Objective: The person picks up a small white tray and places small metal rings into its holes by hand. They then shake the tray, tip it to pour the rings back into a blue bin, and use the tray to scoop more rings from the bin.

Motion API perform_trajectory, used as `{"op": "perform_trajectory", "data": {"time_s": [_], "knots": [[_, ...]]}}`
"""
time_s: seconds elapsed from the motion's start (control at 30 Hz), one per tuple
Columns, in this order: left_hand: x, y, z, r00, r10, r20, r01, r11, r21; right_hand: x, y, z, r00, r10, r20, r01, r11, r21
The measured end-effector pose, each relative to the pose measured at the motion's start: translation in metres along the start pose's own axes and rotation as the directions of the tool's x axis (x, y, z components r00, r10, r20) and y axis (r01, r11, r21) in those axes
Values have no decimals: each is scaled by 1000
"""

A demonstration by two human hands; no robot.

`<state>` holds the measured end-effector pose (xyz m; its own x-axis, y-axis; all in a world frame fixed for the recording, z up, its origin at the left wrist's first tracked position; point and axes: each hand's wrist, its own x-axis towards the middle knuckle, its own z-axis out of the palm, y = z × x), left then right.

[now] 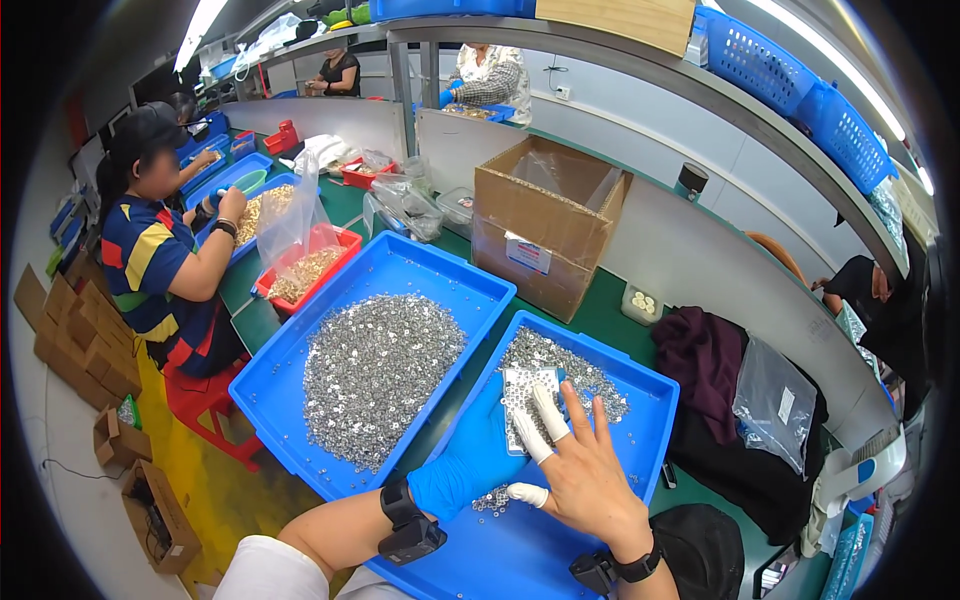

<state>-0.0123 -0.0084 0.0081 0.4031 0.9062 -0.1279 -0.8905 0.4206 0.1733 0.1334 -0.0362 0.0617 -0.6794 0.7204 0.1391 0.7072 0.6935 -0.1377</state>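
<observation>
My left hand (468,455), in a blue glove, grips a small white card-like plate (527,398) covered with tiny silver parts, over the right blue tray (655,430). My right hand (585,470) is bare with white finger cots on the thumb and two fingers. Its fingers are spread and rest on the plate and on the parts beside it. A pile of small silver parts (560,365) lies at the far end of this tray. A few loose ones (492,500) sit under my hands.
A second blue tray (400,265) to the left holds a large heap of silver parts (375,370). An open cardboard box (545,225) stands behind. A red bin (340,262) with a plastic bag, dark clothes (715,375) and a seated person (160,260) are nearby.
</observation>
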Motion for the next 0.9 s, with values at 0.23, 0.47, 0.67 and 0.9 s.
{"op": "perform_trajectory", "data": {"time_s": [0.23,0.47,0.67,0.9], "knots": [[1,3,4,1000,6,19,-4,997,-77,0,2,-1,1000,-2,17,1,999,38],[1,4,3,999,7,33,-5,998,-61,1,-1,-4,1000,-7,6,7,1000,25],[-1,2,5,1000,2,9,-2,1000,-14,1,-2,-1,999,-40,24,40,999,-19],[2,3,1,998,-11,60,18,993,-120,0,3,-4,999,1,-38,0,999,34]]}}
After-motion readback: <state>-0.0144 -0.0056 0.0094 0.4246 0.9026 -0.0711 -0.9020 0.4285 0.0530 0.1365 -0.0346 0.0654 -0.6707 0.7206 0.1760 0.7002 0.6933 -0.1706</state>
